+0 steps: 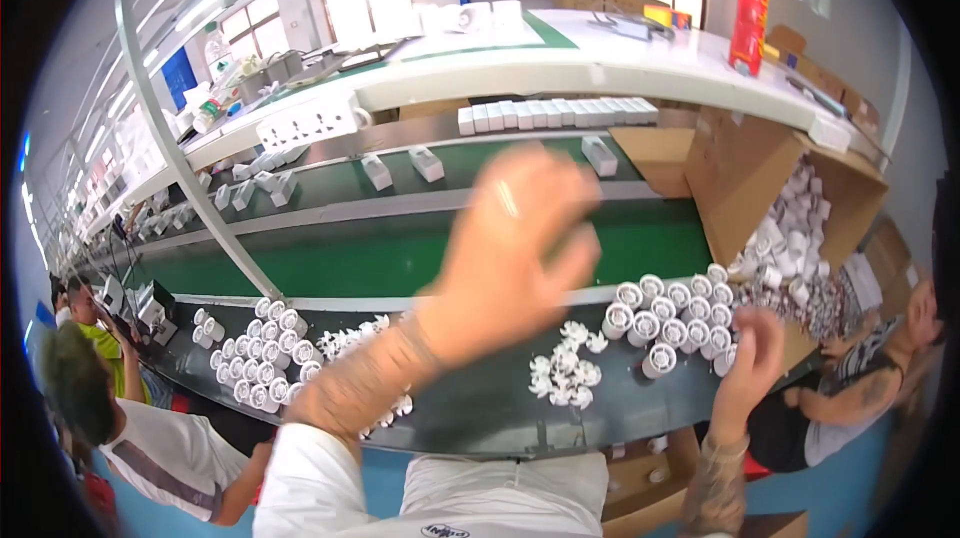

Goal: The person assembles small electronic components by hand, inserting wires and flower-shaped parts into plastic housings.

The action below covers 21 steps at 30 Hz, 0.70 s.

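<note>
— Two hands up; which is nearer the caps?
— My right hand [748,358], fingers loosely curled, empty, just above the white caps [672,316] on the bench [470,408]. My left hand [520,248] is raised, blurred; grip unclear.

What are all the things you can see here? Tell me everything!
round plastic caps: many, white, upright in a cluster on the dark worktop, right
small flat pieces: a pile, white, worktop centre
second cap cluster: many, white, worktop left
cardboard box: one, brown, tipped, spilling white parts, right
conveyor belt: one, green, behind the worktop
red bottle: one, top shelf
left hand: raised, blurred, over the worktop
right hand: by the right caps, fingers blurred
</note>
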Tool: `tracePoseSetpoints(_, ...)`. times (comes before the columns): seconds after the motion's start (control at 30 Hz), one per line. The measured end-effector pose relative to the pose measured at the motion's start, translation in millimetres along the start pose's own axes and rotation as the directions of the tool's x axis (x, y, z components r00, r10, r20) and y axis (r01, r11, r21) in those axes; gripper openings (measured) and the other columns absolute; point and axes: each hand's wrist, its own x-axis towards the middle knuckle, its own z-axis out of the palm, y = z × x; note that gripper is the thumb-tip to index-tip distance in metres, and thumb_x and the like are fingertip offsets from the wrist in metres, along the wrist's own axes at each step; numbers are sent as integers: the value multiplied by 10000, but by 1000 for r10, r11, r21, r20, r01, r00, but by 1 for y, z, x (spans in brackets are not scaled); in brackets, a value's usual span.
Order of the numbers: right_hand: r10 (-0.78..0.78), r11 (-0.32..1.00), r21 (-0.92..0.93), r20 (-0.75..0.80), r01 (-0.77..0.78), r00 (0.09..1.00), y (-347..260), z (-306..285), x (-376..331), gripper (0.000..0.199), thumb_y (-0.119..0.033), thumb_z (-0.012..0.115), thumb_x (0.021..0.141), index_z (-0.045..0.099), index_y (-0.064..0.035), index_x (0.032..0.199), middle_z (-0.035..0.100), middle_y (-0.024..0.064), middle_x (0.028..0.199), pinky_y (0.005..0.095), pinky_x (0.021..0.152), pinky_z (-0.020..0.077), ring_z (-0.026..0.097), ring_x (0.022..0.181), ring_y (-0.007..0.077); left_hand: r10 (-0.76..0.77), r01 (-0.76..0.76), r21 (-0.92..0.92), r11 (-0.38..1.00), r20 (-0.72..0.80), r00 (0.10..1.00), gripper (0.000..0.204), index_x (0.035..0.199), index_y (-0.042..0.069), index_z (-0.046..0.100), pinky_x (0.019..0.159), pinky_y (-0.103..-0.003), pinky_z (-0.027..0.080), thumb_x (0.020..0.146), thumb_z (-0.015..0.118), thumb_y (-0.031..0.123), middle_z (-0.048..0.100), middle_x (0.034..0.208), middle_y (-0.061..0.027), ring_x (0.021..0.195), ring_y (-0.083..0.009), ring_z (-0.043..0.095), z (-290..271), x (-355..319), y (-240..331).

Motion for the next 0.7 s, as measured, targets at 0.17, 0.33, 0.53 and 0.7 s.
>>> tracePoseSetpoints(0.17, -286, 956, 61, 391, 286, 875, -71, 168, 217, 488, -151, 627, 879, 505, -3, 1328, 557, 127, 1325, 356, 1041, 396, 509, 1254, 230, -230, 159, 434, 887, 116, 966, 689, 1355, 82, 498, 1019, -453, 423, 779, 697, 403, 570, 1276, -228, 1194, -429, 504, -60, 147, -183)
tracePoseSetpoints(0.33, -374, 680, -86, 814, 728, 445, -52, 338, 350, 703, -342, 652, 851, 380, -195, 1482, 315, 235, 1521, 532, 1146, 240, 286, 1413, 413, -619, -42, 801, 597, 493, 612, 889, 1496, 241, 341, 1061, -503, 381, 752, 702, 565, 518, 1366, -210, 1276, -464, 436, -64, 190, -317)
tracePoseSetpoints(0.53, 57, 664, -236, 962, 710, 267, -61, 436, 395, 768, -538, 577, 868, 282, -276, 1527, 280, 213, 1536, 511, 1149, 220, 268, 1403, 419, -675, 91, 686, 722, 670, 309, 768, 1479, 227, 367, 970, -496, 488, 831, 648, 528, 562, 1327, -141, 1200, -300, 558, -38, 202, -345)
tracePoseSetpoints(0.7, 106, 854, -265, 931, 448, 349, -56, 452, 387, 526, -330, 511, 884, 497, -112, 1363, 601, 76, 1198, 308, 930, 456, 556, 1082, 176, -622, 144, 652, 745, 600, 503, 649, 1367, 156, 517, 833, -407, 550, 847, 650, 521, 644, 1174, -134, 1049, -261, 635, -32, 192, -353)
